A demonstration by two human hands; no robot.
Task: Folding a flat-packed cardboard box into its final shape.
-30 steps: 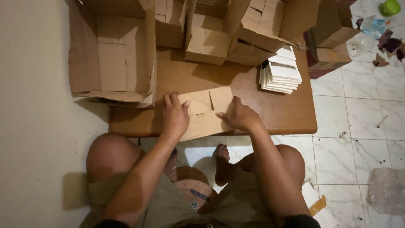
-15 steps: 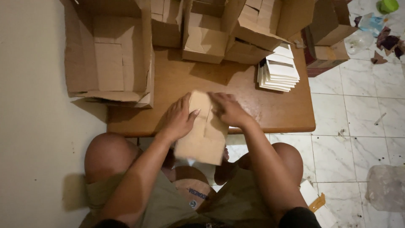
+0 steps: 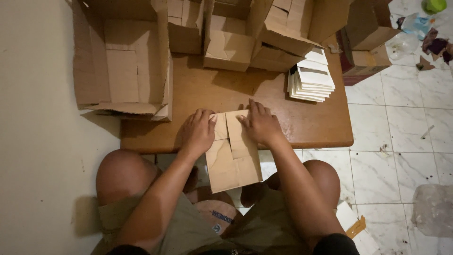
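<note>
- We see two hands at work, both pressed on one flat folded cardboard piece (image 3: pixel 232 153).
- The left hand (image 3: pixel 199 132) lies palm down on the upper left flap of that cardboard, fingers bent over its top edge (pressing rather than clenching, nothing lifted).
- The right hand (image 3: pixel 260 123) lies flat with its fingers spread on the upper right flap, holding it down against the table.
- The cardboard piece rests with its upper half on the near edge of one low wooden table (image 3: pixel 302 127), and its lower half hangs past the edge over the person's lap, between two bare knees.
- To the right of the hands we count one stack of white cards (image 3: pixel 311 78) on the table, fanned a little (we cannot count the cards in it).
- Along the far edge of the table stand open cardboard boxes (image 3: pixel 231 45): we make out at least three there, crowded together and partly cut off by the frame.
- One large open box (image 3: pixel 122 61) lies at the table's left end, overhanging it, its mouth toward us.
- One more brown box (image 3: pixel 365 45) sits on the tiled floor (image 3: pixel 401 141) past the table's right end.
- Small litter lies on the tiles at upper right.
</note>
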